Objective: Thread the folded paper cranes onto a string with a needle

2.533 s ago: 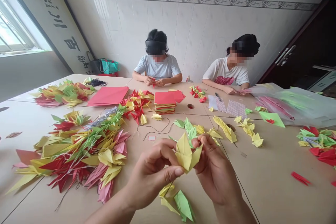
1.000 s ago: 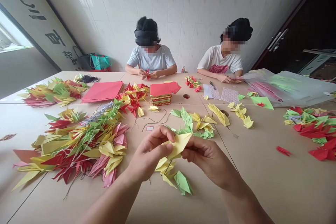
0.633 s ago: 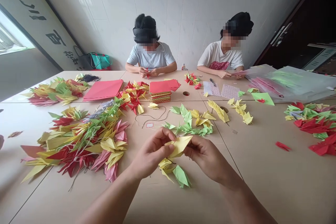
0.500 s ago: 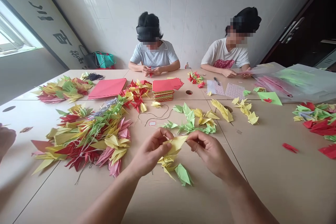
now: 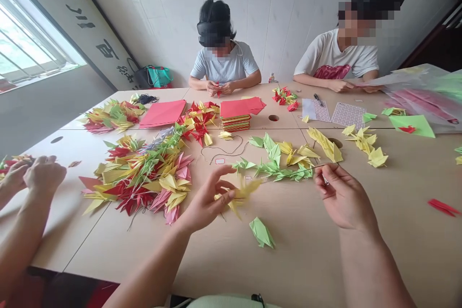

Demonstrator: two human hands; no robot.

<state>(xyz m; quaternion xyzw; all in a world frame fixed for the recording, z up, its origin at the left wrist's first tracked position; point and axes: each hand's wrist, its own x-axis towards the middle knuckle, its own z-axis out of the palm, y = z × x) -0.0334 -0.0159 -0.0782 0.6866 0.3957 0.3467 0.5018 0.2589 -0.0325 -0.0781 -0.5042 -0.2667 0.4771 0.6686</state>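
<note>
My left hand [image 5: 212,199] is closed around yellow folded paper cranes [image 5: 247,190], blurred by motion, above the table. Well off to the right, my right hand [image 5: 337,192] pinches a thin thread [image 5: 306,170] that runs back toward those cranes; whether a needle is in the fingers I cannot tell. Just below the left hand lies a single green paper crane [image 5: 262,232]. Beyond both hands, a row of green cranes [image 5: 274,171] rests on the table with yellow cranes [image 5: 294,154] beside it.
Left of my hands is a large heap of strung cranes [image 5: 144,178]. Red paper sheets [image 5: 162,114] and a paper stack [image 5: 235,118] stand behind it. Another person's hands [image 5: 39,175] work at the left edge. Two people sit across the table [image 5: 306,269].
My right hand has moved away from the yellow crane to the right, drawing the thread out. My left hand still holds the cranes. The view has shifted, showing more of the neighbour's hands.
</note>
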